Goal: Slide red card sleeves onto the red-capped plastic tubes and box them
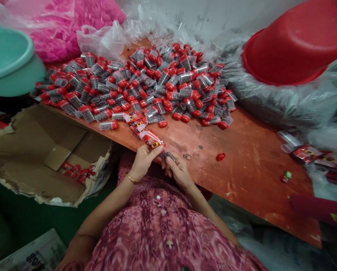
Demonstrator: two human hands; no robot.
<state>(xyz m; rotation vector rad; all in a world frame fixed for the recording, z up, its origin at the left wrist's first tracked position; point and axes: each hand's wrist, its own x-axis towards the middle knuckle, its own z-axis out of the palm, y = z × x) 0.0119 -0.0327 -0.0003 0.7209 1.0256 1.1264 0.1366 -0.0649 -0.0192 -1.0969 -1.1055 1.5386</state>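
My left hand pinches the near end of a strip of red printed packets that trails up the brown table to the pile. My right hand is closed on a small clear tube of dark contents, held against the strip's end. Both hands sit at the table's near edge, above my lap. Behind them lies a big heap of clear tubes with red caps.
A torn cardboard box at the left holds a few red packed items. A teal basin, pink bags, a red tub on plastic bags, a loose red cap and more red packets lie around.
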